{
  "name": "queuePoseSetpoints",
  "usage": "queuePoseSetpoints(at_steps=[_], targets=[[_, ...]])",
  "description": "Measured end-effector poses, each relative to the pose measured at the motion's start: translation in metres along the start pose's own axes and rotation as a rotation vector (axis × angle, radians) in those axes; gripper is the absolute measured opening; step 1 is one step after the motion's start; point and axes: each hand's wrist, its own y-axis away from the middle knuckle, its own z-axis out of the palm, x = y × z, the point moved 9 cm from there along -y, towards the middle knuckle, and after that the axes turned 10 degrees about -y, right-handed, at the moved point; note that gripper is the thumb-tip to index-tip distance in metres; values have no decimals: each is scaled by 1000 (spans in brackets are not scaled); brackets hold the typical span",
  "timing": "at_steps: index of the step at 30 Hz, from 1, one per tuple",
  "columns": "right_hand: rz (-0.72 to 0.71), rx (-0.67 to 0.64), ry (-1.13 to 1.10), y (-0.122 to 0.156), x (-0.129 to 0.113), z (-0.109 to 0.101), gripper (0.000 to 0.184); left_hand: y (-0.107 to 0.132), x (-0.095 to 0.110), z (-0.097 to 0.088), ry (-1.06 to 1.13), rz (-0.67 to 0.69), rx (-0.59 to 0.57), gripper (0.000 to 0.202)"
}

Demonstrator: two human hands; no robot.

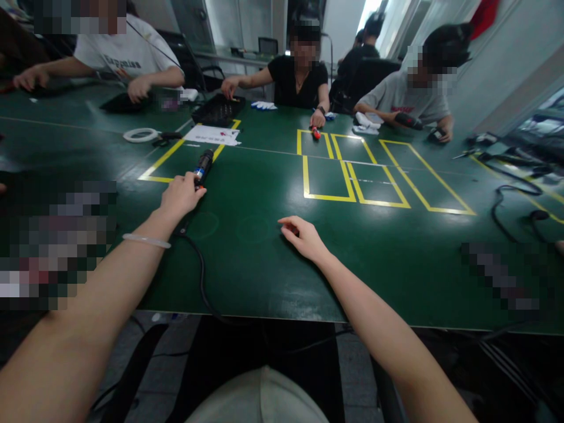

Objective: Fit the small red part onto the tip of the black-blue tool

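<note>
My left hand reaches out over the green table and closes its fingers on the near end of a black electric screwdriver with a blue band, which lies flat. Its black cord runs back under my left forearm and off the table's front edge. A pale bangle sits on my left wrist. My right hand rests on the table nearer the middle, fingers loosely curled toward the left, with nothing visible in them.
Yellow tape rectangles mark the table beyond my hands. Farther off lie a white paper sheet, a white tape roll and a black tray. Three other people sit along the far side. Black cables lie at the right.
</note>
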Motion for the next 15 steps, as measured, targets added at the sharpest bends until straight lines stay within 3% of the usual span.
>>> queuePoseSetpoints(at_steps=[6, 15], targets=[[-1, -6, 1, 0, -2, 1, 23, 15, 20, -12, -158, 22, 65, 53], [-3, -13, 37, -1, -1, 2, 21, 17, 21, -25, -174, 1, 92, 43]])
